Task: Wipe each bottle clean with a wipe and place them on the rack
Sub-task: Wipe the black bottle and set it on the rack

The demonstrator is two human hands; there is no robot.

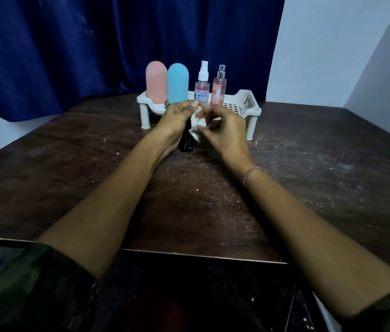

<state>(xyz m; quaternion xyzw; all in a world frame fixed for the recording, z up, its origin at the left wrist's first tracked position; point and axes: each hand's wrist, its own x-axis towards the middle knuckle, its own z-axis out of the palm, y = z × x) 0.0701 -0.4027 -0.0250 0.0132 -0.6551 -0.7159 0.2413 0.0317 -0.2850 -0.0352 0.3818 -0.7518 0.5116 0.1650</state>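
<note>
On the scratched dark wooden table (pixel 309 188), one small glossy dark bottle (pixel 186 144) juts out at 6 o'clock from the left hand (pixel 176 121), whose fingers curl round it. At 3 o'clock of that hand, the right hand (pixel 225 136) pinches one crumpled white wipe (pixel 196 124) against the bottle. At 12 o'clock, one white perforated plastic rack (pixel 244 105) carries four upright bottles: a rounded pink bottle (pixel 156 85), a rounded blue bottle (pixel 177 83), a clear white-pump spray bottle (pixel 202 88) and a pink silver-capped spray bottle (pixel 218 88).

Dark green mottled sleeves (pixel 33 283) end near elbows; left hand (pixel 175 121), right hand (pixel 225 134) bare; thin red-white braided bracelet (pixel 254 174) on right wrist.
</note>
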